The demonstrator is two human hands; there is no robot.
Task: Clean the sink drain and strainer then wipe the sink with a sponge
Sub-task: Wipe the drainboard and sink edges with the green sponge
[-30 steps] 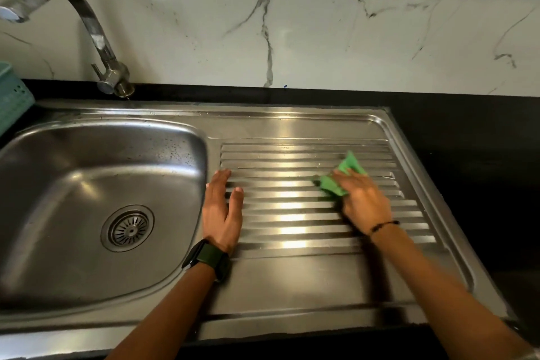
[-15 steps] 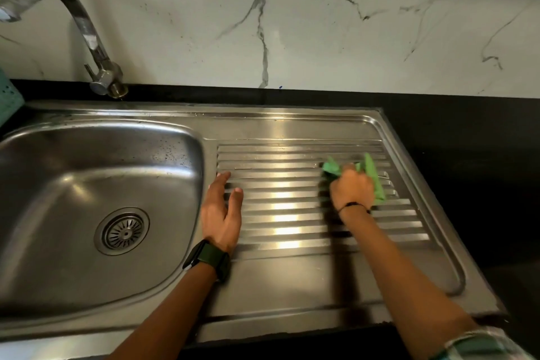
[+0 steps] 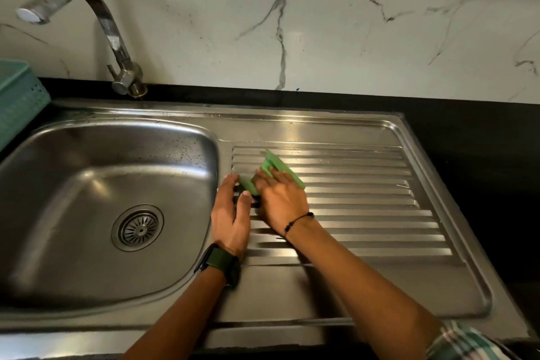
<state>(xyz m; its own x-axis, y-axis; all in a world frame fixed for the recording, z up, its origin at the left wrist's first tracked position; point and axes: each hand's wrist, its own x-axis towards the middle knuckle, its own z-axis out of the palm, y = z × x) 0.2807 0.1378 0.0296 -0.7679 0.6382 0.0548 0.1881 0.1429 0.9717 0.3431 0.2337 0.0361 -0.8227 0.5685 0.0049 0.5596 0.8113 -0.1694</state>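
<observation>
A steel sink basin (image 3: 73,184) lies on the left with its round strainer (image 3: 137,227) set in the drain. To its right is the ribbed drainboard (image 3: 365,199). My right hand (image 3: 282,202) presses a green sponge (image 3: 274,166) onto the left end of the ribs, fingers curled over it. My left hand (image 3: 230,213), with a dark watch on the wrist, rests flat on the drainboard's left edge, fingers straight, its fingertips touching the sponge's near corner.
A curved chrome tap (image 3: 111,38) rises at the back left over the basin. A teal plastic basket (image 3: 17,96) stands at the far left. Black countertop (image 3: 482,140) surrounds the sink, with a marble wall (image 3: 321,23) behind.
My right hand has slid the sponge leftward across the ribs, from the drainboard's middle to its left end beside my left hand. My left hand has stayed put.
</observation>
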